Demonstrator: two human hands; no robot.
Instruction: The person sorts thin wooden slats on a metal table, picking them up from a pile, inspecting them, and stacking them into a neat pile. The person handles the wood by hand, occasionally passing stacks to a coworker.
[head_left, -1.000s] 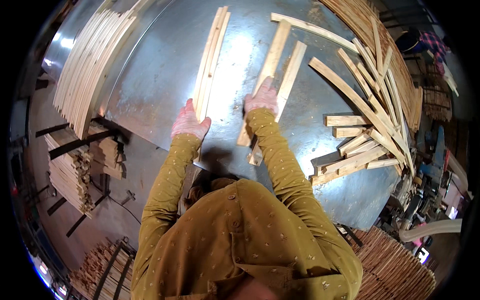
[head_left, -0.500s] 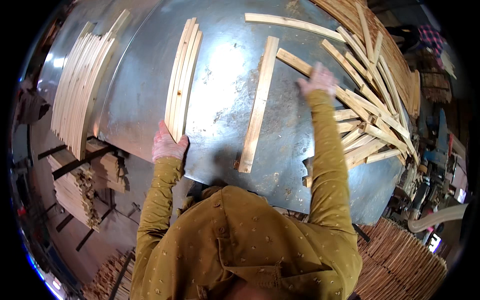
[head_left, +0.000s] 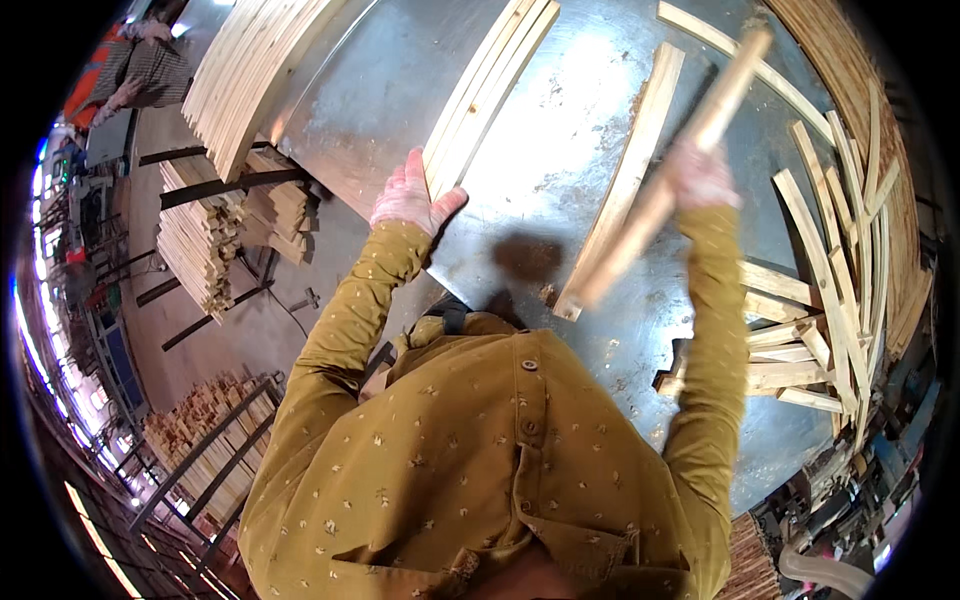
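- Slats lie in groups across a metal table [head_left: 365,120], seen from my remote seat through the head camera.
- At left of centre, the person's left hand [head_left: 412,198] spans the near end of a row [head_left: 490,95] of slats, thumb well apart from the fingers, touching the wood without gripping it tightly.
- To the right, the other hand, the right [head_left: 702,175], appears closed around the middle of a held slat [head_left: 725,97]; both are blurred, so I cannot make out each finger.
- The held slat slants just beside a lying slat [head_left: 632,165], its far end over a cross slat [head_left: 700,30]; whether they touch, I cannot tell.
- Farther right sits a loose heap [head_left: 848,290], its pieces pointing several ways; on the far left, a neat stack [head_left: 255,70].
- For good handling, I would keep the right grip near mid-length, where a long piece should balance, and watch that the far tip clears the cross slat.
- I judge the left palm best kept flat against the row's ends, pressing lightly, so they stay flush and none slides askew.
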